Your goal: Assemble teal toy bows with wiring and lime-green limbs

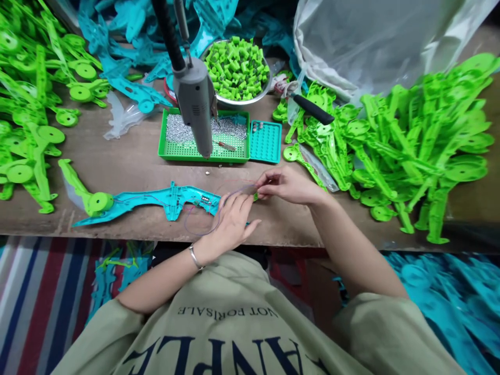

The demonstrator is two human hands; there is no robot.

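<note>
A long blue plastic part (156, 199) lies on the table, with thin wires and a small circuit board near its right end. A green plastic piece (100, 203) is attached at its left end. My left hand (233, 214) rests over the right end of the blue part, fingers close together and thumb apart, pressing on it. My right hand (283, 185) is closed in a pinch just to the right, near thin red and blue wires and a small green piece (255, 196). What exactly its fingertips grip is too small to tell.
A grey electric screwdriver (195, 104) hangs above a green tray (164, 148) of screws. Behind stands a metal bowl (267, 86) of green pieces. Green parts (433, 140) pile up at right and left. A black-handled tool (312, 108) lies near a blue tray (265, 146).
</note>
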